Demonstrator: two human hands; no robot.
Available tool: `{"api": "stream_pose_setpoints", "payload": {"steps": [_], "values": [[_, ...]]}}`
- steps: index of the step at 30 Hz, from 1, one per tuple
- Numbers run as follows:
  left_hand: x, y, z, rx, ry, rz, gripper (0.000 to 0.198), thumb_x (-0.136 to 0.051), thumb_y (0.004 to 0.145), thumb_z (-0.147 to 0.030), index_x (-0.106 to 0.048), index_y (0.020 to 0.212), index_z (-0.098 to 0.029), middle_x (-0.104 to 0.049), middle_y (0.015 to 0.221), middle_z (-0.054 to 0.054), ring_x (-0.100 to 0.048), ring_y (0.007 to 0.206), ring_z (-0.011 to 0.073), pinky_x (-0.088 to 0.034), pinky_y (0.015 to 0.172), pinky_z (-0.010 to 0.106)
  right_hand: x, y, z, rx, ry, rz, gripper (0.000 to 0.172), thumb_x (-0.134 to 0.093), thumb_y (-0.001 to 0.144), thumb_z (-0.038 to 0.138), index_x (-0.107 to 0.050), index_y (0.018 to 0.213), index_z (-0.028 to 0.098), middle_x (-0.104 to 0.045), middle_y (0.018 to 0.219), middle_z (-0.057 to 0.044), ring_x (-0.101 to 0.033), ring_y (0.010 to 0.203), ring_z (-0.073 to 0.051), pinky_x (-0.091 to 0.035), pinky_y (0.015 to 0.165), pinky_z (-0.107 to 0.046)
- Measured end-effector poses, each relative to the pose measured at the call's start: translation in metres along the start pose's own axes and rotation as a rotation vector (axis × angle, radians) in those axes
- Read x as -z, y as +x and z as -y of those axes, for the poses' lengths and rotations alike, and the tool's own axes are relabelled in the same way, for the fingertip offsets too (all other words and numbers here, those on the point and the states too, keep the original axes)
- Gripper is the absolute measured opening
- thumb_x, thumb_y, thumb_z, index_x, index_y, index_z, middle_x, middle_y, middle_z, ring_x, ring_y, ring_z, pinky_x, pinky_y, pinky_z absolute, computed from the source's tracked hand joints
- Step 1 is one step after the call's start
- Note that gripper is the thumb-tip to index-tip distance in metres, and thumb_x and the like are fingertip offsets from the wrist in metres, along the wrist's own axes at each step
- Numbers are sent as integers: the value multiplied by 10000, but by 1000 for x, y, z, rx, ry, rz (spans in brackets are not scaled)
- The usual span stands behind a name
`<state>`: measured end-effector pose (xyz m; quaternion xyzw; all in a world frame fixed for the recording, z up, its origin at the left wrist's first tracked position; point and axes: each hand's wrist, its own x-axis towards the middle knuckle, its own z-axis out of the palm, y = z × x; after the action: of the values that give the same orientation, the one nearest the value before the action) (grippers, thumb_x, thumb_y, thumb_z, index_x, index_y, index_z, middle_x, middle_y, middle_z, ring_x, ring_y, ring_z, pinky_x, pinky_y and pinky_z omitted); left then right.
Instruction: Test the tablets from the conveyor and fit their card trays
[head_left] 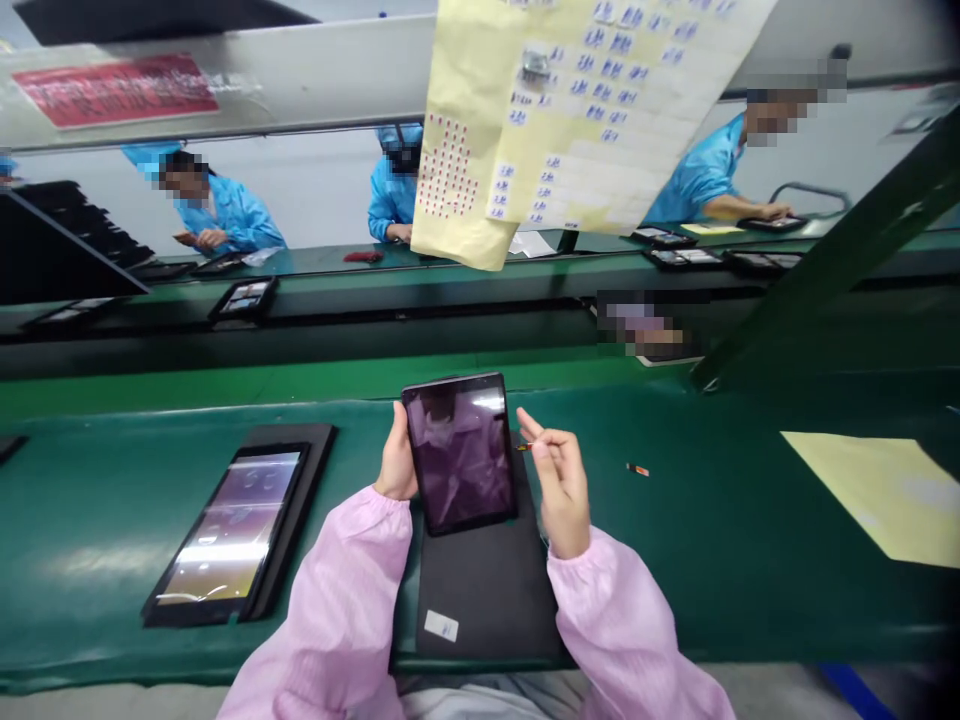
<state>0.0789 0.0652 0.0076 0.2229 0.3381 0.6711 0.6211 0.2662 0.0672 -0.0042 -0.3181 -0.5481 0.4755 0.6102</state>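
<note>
My left hand (395, 462) grips the left edge of a dark tablet (461, 452) and holds it tilted up, its lower end resting on a black mat (487, 590) on the green bench. My right hand (561, 480), just right of the tablet, pinches a tiny red-and-yellow piece (524, 446) between thumb and fingertips, close to the tablet's right edge. Both my sleeves are pink.
A second tablet (229, 535) lies on a black tray at the left. A small red bit (637, 468) and a yellow sheet (877, 495) lie on the bench to the right. A yellow label sheet (570, 110) hangs overhead. Three people in blue coats work at the far line.
</note>
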Motion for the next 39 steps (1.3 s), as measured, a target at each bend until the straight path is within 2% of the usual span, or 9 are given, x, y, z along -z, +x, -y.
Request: {"api": "stream_pose_setpoints", "payload": {"steps": [5,10,14,19,23,27,32,39], "values": [[-7,4,1,66,-50,-20,596,-421,885,-644,-684,1104,-157,-722,1072,122,-634,1122,287,-476,1017,428,4,12,-1,-87,-4,77,139,-477,959,370,-470,902,243,-603,1336,-106,-543,1262,-197,-372,1084,-414],[-11,4,9,124,-79,-106,570,-410,908,-606,-668,1133,-150,-711,1104,119,-628,1131,281,-475,1021,418,12,11,-8,-162,94,20,151,-496,946,382,-473,890,244,-652,1269,-90,-560,1238,-202,-431,1016,-396],[-5,3,18,273,-132,-55,621,-365,913,-626,-652,1168,-138,-715,1091,125,-630,1127,291,-460,1029,431,20,7,-20,-236,106,-52,157,-530,927,386,-488,904,237,-669,1236,-102,-601,1170,-225,-466,923,-391],[11,8,32,406,-239,21,729,-261,913,-668,-683,1078,-97,-725,1032,155,-625,1133,302,-416,1066,449,22,2,-29,-286,82,-104,167,-544,914,385,-485,886,231,-665,1238,-117,-601,1159,-231,-451,933,-409],[23,9,39,375,-260,33,656,-307,923,-630,-687,1091,-123,-721,1077,134,-596,1186,279,-385,1098,419,20,1,-30,-302,70,-132,174,-543,911,394,-480,872,236,-668,1235,-116,-605,1149,-229,-435,969,-439],[25,8,43,349,-220,-23,634,-348,917,-626,-665,1146,-127,-717,1098,120,-588,1198,272,-396,1093,403,20,-1,-30,-259,-7,-124,165,-538,912,384,-481,864,238,-674,1227,-117,-615,1143,-231,-414,1015,-461],[22,8,44,326,-211,-133,579,-320,951,-562,-671,1149,-146,-737,1047,80,-621,1153,227,-425,1067,343,18,-5,-28,-136,-167,-99,129,-531,913,354,-497,869,237,-664,1243,-123,-621,1155,-240,-458,982,-433],[26,8,43,316,-222,-99,553,-374,943,-550,-647,1191,-138,-722,1099,91,-611,1168,235,-408,1085,349,20,-3,-26,-107,-217,-82,119,-536,911,338,-511,861,234,-680,1214,-124,-673,1038,-224,-500,895,-392]]}}
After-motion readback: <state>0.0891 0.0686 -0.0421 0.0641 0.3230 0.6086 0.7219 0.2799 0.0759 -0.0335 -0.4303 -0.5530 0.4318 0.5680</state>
